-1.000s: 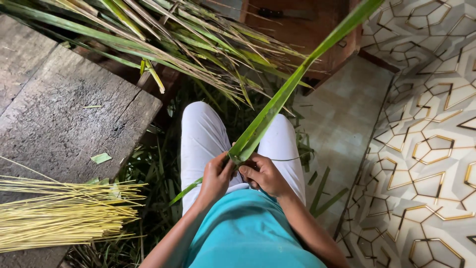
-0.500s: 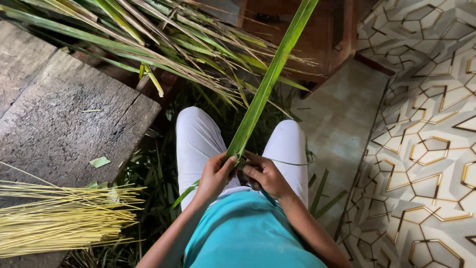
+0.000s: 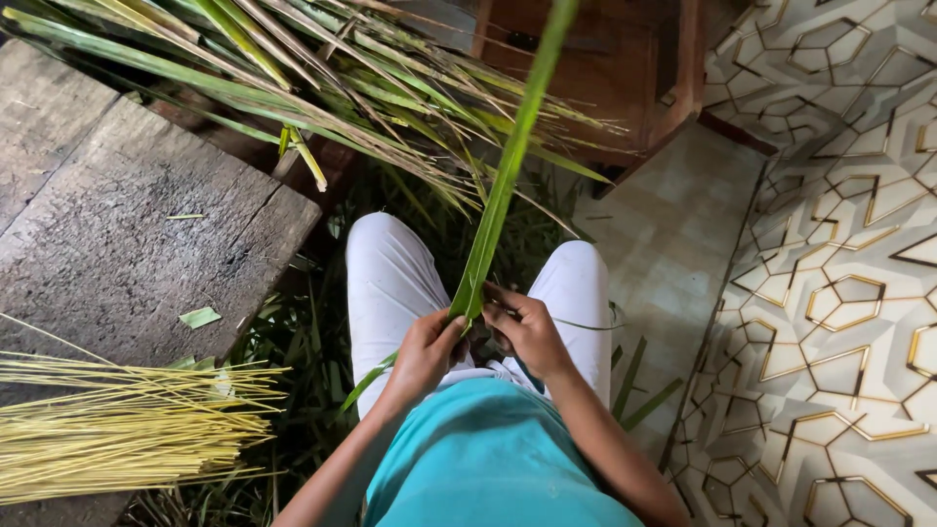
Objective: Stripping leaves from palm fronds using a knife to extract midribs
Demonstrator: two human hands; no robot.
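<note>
Seated, teal shirt, white trousers. My left hand (image 3: 427, 349) and right hand (image 3: 525, 327) meet over my lap, both grips clamped on the base of one long green palm leaf (image 3: 503, 185); fingers closed around it, thumbs on top. The leaf rises from my hands up and away, slightly blurred toward its tip, passing between my knees. Its lower tail pokes out below my left wrist. To my left, on the weathered wooden desk (image 3: 127, 234), lies a bundle of yellow leaf ribs (image 3: 117, 429), well apart from my hands. Loose green leaf scraps (image 3: 293, 342) cover the floor between. Farther off, a heap of palm fronds (image 3: 322, 68) lies across the desk's far edge, with a brown wooden chair (image 3: 634, 68) beyond. Patterned tiled floor (image 3: 839, 224) on my right.
</note>
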